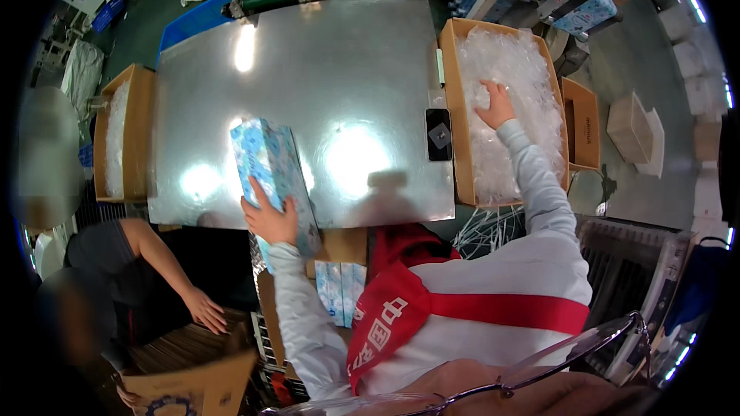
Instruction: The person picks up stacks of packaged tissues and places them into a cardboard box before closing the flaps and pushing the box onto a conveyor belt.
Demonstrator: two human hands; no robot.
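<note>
Lying on the shiny grey metal worktop [370, 69], a long light-blue pack with flower-like patches and shiny wrap [281, 158] sits under the left hand [271, 217]. Its long side runs away from the person. The far end leans a bit to the left, past the fingertips, and the near end pokes over the worktop's edge, beside the wrist. The pack is shaped like a long box with straight sides. Pale blue and white patches cover it, and there is darker blue writing near the fingers.

The left hand is spread flat on the pack, with the thumb out to the side. I cannot tell if it is squeezing. The right hand [496, 105] is over a heap of crinkly clear plastic [512, 62] in a brown cardboard box [452, 108]. Its fingers are bent and wide apart from the thumb. I cannot tell if any plastic is in them.

A black flat phone [438, 135] lies left of the right hand, near the worktop's side. More blue packs [339, 289] are below the left hand, partly hidden by the person's clothes. The left hand and sleeve hide some of the long pack. Bright shiny spots make the worktop beside it hard to see.
</note>
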